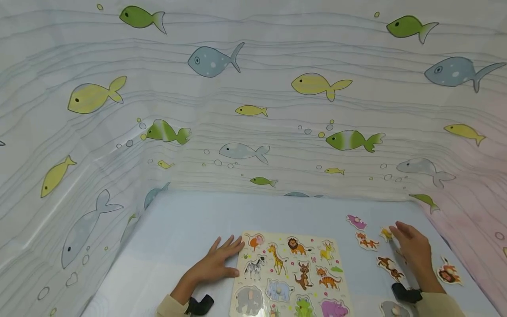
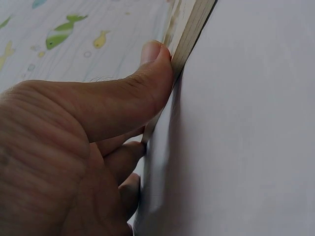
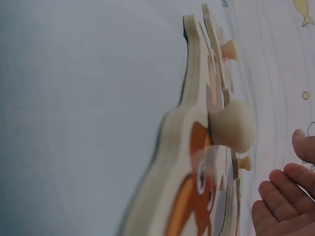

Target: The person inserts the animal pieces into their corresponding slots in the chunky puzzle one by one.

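Note:
A wooden animal puzzle board [image 1: 273, 235] lies on the table. My left hand [image 1: 215, 264] rests at its left edge, fingers spread; the left wrist view shows the thumb [image 2: 158, 73] against the board's side. Over the loose pieces at the right hovers my right hand [image 1: 416, 251], its fingertips beside a yellow animal piece [image 1: 386, 234]. In the right wrist view its fingers [image 3: 283, 196] are loosely bent and apart from the pieces, with nothing seen between them. Close to that camera stands a brown-orange piece with a pale knob [image 3: 236, 127]. Something under the right hand is partly hidden.
Around the right hand lie a purple piece [image 1: 357, 222], a tiger piece [image 1: 367, 242], a brown animal piece [image 1: 390, 267], a lion piece [image 1: 449, 274] and a grey piece [image 1: 390, 308]. A blue elephant piece [image 1: 273, 291] sits in the board. Fish-print cloth [image 1: 277, 132] surrounds the table.

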{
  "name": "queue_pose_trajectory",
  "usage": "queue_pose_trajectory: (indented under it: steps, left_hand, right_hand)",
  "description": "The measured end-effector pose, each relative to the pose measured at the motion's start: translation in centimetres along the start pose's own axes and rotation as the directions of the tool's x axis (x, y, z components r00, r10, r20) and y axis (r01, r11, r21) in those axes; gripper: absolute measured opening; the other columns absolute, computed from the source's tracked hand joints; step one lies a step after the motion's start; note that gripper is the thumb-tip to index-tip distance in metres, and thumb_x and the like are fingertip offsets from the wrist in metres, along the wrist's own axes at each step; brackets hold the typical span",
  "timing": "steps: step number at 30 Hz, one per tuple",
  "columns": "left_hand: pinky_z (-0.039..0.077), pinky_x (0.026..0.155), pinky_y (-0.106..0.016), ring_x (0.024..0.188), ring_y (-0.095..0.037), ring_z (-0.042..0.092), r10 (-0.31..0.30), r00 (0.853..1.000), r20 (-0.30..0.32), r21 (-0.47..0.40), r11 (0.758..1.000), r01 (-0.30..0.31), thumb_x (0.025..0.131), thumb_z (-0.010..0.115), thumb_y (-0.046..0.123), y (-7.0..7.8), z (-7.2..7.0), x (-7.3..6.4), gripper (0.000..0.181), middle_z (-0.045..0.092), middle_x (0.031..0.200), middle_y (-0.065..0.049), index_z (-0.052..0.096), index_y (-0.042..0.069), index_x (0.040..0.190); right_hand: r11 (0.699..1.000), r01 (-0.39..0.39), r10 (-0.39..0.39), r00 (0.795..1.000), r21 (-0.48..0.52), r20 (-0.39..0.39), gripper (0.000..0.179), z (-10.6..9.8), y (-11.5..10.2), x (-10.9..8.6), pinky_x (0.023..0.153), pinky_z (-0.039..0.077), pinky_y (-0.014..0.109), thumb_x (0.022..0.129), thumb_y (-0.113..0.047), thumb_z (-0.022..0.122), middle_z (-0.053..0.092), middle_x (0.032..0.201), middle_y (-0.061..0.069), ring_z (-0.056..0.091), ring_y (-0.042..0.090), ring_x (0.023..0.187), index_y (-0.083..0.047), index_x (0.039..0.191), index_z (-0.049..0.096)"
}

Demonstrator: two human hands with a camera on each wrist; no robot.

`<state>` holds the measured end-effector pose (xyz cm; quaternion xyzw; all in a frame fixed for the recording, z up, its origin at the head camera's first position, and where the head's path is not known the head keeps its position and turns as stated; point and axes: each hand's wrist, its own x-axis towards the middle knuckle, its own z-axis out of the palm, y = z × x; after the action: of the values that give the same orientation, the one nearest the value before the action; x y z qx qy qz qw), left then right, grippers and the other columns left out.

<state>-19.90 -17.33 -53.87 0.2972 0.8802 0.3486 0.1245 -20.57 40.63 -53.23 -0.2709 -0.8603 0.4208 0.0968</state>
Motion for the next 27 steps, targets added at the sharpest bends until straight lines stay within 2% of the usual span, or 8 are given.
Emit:
queue_pose_trajectory:
  steps: [6, 10, 13, 16, 18, 22, 27]
  left_hand:
    - [-0.008, 0.121, -0.065, 0.154, -0.041, 0.014, 0.005, 1.0, -0.002, 0.001, 1.0, -0.005, 0.082, 0.077, 0.035, 0.0, -0.3, 0.1, 0.086, 0.029, 0.163, -0.016, 0.038, 0.004, 0.153]
    - [-0.008, 0.121, -0.066, 0.154, -0.042, 0.014, 0.011, 1.0, 0.0, -0.001, 1.0, -0.011, 0.082, 0.076, 0.036, 0.1, -0.3, 0.1, 0.086, 0.029, 0.163, -0.017, 0.038, 0.003, 0.153]
    - [-0.009, 0.121, -0.066, 0.154, -0.042, 0.013, 0.013, 1.0, 0.005, -0.001, 1.0, -0.013, 0.082, 0.076, 0.038, 0.1, -0.1, 0.1, 0.087, 0.029, 0.163, -0.017, 0.038, 0.003, 0.153]
    - [-0.009, 0.121, -0.065, 0.154, -0.041, 0.014, 0.011, 1.0, 0.005, 0.0, 1.0, -0.011, 0.082, 0.076, 0.039, 0.0, -0.1, 0.1, 0.088, 0.028, 0.163, -0.016, 0.038, 0.004, 0.153]
    - [-0.008, 0.12, -0.066, 0.154, -0.042, 0.014, 0.014, 1.0, 0.001, 0.005, 1.0, -0.014, 0.083, 0.075, 0.04, 0.0, 0.0, 0.2, 0.087, 0.028, 0.163, -0.016, 0.038, 0.004, 0.153]
    - [-0.009, 0.12, -0.066, 0.154, -0.041, 0.013, 0.019, 1.0, -0.001, 0.004, 1.0, -0.019, 0.083, 0.074, 0.041, -0.2, -0.1, 0.2, 0.087, 0.028, 0.163, -0.016, 0.037, 0.005, 0.153]
    - [-0.009, 0.121, -0.064, 0.154, -0.041, 0.014, 0.005, 1.0, 0.003, -0.006, 1.0, -0.005, 0.082, 0.075, 0.042, -0.2, 0.0, 0.0, 0.088, 0.029, 0.163, -0.015, 0.038, 0.005, 0.153]
  right_hand:
    - [0.996, 0.035, -0.035, 0.999, -0.081, 0.007, 0.072, 0.3, -0.2, 0.9, 0.106, 0.041, 0.065, 0.102, -0.053, 0.047, 0.041, 0.153, 0.027, 0.039, 0.05, 0.139, -0.003, 0.152, 0.038]
    - [0.982, 0.062, -0.061, 0.998, -0.176, 0.009, 0.07, 0.2, -0.2, 1.0, 0.107, 0.039, 0.067, 0.103, -0.05, 0.047, 0.039, 0.152, 0.031, 0.037, 0.054, 0.138, 0.0, 0.151, 0.038]
    - [0.967, 0.104, -0.107, 0.994, -0.233, 0.002, 0.067, 0.3, 0.1, 0.9, 0.103, 0.043, 0.066, 0.103, -0.045, 0.05, 0.04, 0.149, 0.034, 0.042, 0.055, 0.134, 0.003, 0.149, 0.04]
    - [0.959, 0.142, -0.144, 0.99, -0.243, 0.011, 0.067, 0.3, 0.3, 0.9, 0.094, 0.05, 0.063, 0.102, -0.043, 0.052, 0.041, 0.147, 0.035, 0.048, 0.055, 0.128, 0.005, 0.148, 0.041]
    - [0.958, 0.154, -0.154, 0.988, -0.24, 0.02, 0.068, 0.3, 0.3, 0.9, 0.092, 0.051, 0.063, 0.102, -0.044, 0.053, 0.042, 0.146, 0.035, 0.048, 0.055, 0.127, 0.005, 0.148, 0.041]
    - [0.962, 0.13, -0.125, 0.991, -0.241, 0.039, 0.073, 0.3, 0.2, 1.1, 0.097, 0.048, 0.064, 0.101, -0.047, 0.053, 0.044, 0.144, 0.033, 0.043, 0.056, 0.132, 0.006, 0.149, 0.038]
    - [0.961, 0.089, -0.079, 0.996, -0.263, 0.046, 0.076, 0.6, 0.0, 1.3, 0.098, 0.047, 0.063, 0.1, -0.05, 0.054, 0.047, 0.142, 0.031, 0.043, 0.054, 0.131, 0.005, 0.148, 0.037]
